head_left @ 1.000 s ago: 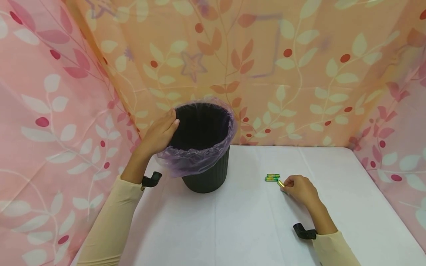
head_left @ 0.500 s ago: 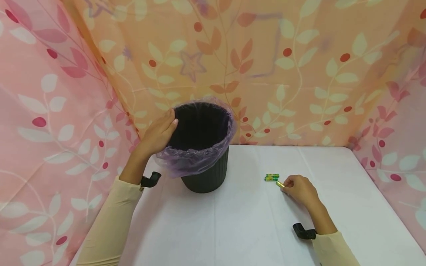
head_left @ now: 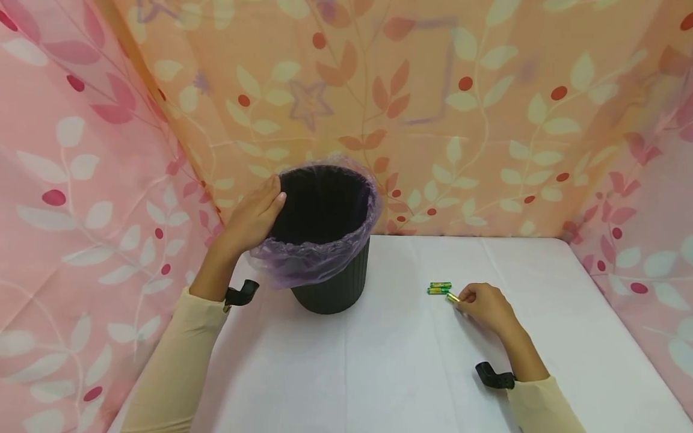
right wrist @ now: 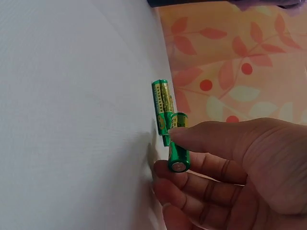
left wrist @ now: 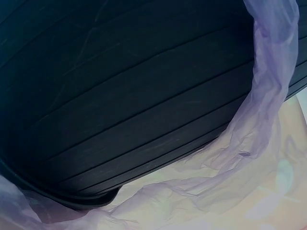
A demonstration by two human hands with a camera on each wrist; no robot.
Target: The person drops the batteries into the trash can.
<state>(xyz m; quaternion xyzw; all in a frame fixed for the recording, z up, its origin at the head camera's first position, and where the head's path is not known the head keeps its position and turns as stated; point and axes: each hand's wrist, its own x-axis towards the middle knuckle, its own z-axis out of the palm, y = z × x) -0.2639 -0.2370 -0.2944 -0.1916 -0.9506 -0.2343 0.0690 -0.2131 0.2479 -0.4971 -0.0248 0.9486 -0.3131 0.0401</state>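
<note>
A black waste bin [head_left: 337, 294] with a purple plastic liner [head_left: 305, 264] folded over its rim stands on the white table. My left hand [head_left: 253, 218] lies against the left side of the rim, fingers extended; it is out of sight in the left wrist view, where the bin's dark ribbed wall [left wrist: 144, 86] fills most of the picture. To the right of the bin, my right hand [head_left: 489, 305] pinches a green and gold battery [right wrist: 179, 155] between thumb and fingers, low over the table. Two more batteries [head_left: 440, 288] lie side by side just beyond its far end.
The white cloth [head_left: 400, 373] covers the table. Patterned orange fabric [head_left: 411, 120] hangs along the back edge, with pink fabric [head_left: 70, 240] down the left and more on the right. A black wrist mount [head_left: 494, 377] sits at the right wrist, close above the cloth.
The view has shifted slightly, so everything appears a little further left. The battery in my right hand has tilted a bit flatter. My left hand stays at the bin's rim.
</note>
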